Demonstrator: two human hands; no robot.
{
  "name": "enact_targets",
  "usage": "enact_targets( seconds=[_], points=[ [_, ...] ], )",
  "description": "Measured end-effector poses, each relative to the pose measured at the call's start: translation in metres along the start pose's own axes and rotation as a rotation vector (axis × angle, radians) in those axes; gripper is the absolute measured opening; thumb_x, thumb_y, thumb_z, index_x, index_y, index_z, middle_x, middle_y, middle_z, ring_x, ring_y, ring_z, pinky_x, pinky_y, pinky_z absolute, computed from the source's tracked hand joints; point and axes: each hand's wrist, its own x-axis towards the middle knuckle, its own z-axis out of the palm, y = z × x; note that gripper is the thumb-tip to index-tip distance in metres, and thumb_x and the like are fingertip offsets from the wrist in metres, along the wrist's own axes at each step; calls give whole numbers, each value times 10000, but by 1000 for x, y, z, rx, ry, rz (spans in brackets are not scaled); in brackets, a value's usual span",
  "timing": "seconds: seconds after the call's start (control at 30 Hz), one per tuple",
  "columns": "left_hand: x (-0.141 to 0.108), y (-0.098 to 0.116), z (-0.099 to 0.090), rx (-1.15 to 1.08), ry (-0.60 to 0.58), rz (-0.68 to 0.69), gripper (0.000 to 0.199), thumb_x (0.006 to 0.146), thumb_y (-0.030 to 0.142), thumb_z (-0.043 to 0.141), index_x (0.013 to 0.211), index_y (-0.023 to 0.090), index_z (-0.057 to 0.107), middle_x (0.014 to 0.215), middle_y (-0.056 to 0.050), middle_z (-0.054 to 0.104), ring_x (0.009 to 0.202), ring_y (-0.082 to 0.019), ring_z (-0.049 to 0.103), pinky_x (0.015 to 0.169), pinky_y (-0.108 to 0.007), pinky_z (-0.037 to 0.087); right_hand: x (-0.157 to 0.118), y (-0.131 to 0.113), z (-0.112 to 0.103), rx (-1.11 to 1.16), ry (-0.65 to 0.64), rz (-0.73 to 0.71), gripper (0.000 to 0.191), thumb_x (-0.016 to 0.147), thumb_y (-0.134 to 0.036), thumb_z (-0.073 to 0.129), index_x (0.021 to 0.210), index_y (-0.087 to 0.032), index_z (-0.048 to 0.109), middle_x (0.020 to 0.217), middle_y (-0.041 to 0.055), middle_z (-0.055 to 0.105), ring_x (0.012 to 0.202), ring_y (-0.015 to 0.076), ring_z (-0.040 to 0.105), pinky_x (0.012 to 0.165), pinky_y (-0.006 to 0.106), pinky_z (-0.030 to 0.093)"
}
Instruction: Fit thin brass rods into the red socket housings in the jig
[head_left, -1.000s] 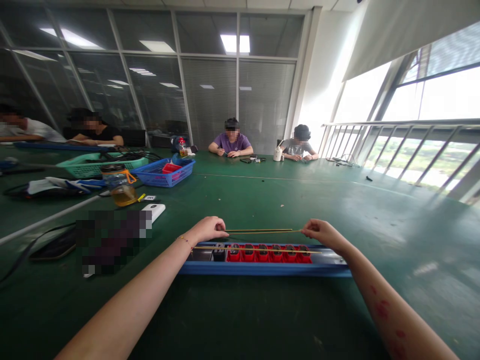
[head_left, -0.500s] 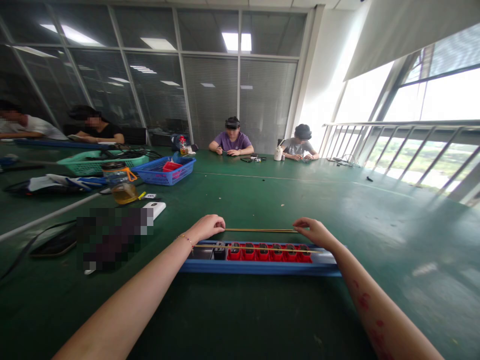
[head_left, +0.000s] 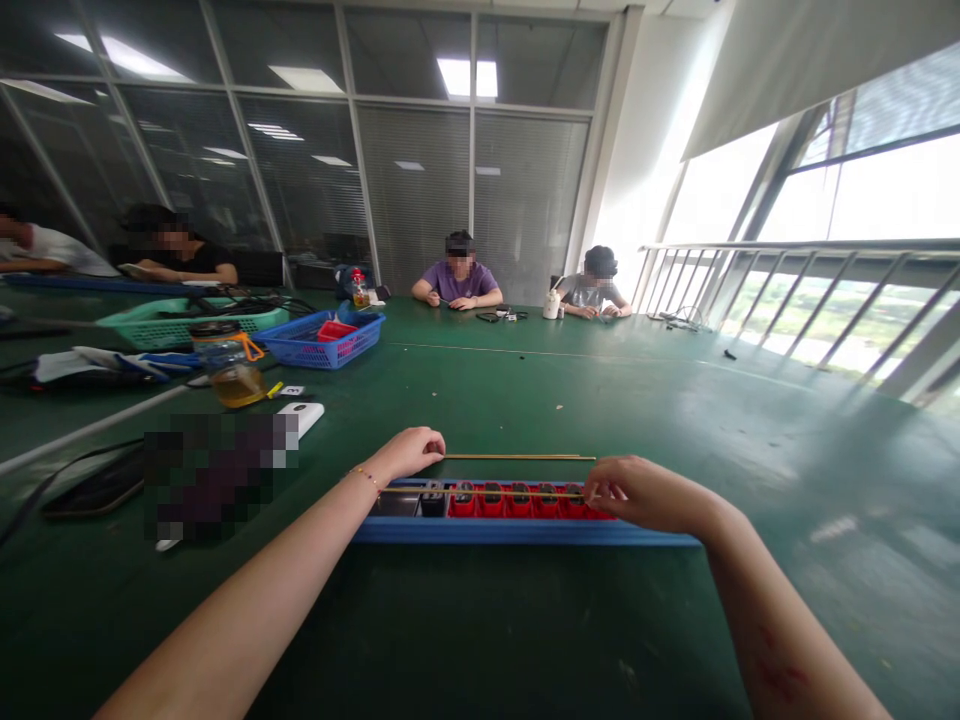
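A blue tray (head_left: 525, 532) lies in front of me, with a row of red holders (head_left: 495, 508) and a black piece (head_left: 433, 500) in it. One thin stick (head_left: 480, 491) lies lengthwise over the row. Beyond the tray, thin sticks (head_left: 517, 457) run sideways from the fingers of my left hand (head_left: 416, 450), which is closed on their left end. Their right end is free. My right hand (head_left: 634, 490) is over the right part of the tray, its fingers bent at the right end of the stick over the row; whether they grip it is unclear.
At the left are a dark phone (head_left: 97, 485), a jar of amber liquid (head_left: 232, 370), a green basket (head_left: 187, 325) and a blue basket (head_left: 330, 345) holding something red. Several people sit along the table's far and left sides.
My right hand has let go of the far sticks and come back over the tray to the near stick. My left hand stays at the far sticks. The view has shifted slightly.
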Motion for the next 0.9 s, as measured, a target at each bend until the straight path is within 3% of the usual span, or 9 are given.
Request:
enact_targets(
  seconds=[0.17,0.3,0.43,0.67,0.77,0.9],
  points=[
    [-1,0,0,6,-4,-2,203,746,354,492,802,218,632,785,-12,630,701,-141,573,608,-211,399,4,-1,7,-120,97,44,135,766,-206,471,796,-218,601,747,37,631,643,163,559,560,229,376],
    [0,0,0,9,-6,2,203,747,349,489,805,217,631,793,-13,630,702,-138,572,615,-208,401,3,-1,6,-126,50,47,180,766,-197,462,892,-206,591,821,46,631,700,165,569,596,223,382],
    [-1,0,0,6,-5,1,201,747,343,486,805,214,629,789,-13,627,697,-136,569,611,-205,401,3,-2,8,-143,6,45,185,773,-175,433,868,-198,589,825,42,628,714,158,569,601,215,384],
    [-1,-2,0,-1,-10,-6,200,747,334,488,819,216,632,804,-14,627,701,-131,571,606,-200,401,4,-5,3,-225,92,64,151,796,-202,415,811,-205,565,806,31,605,659,142,557,578,219,371],
    [-1,-3,1,-2,-8,-5,196,745,329,494,821,215,634,805,-14,627,700,-130,571,610,-200,400,-6,6,-10,-231,177,106,140,803,-222,411,809,-216,551,784,22,618,672,150,561,575,222,370],
    [-1,-5,2,-6,0,-1,182,740,311,502,813,213,636,793,-12,623,692,-127,569,617,-200,401,-24,38,-27,-261,234,203,131,802,-289,432,828,-243,552,732,0,633,586,142,554,524,223,358]
  ],
)
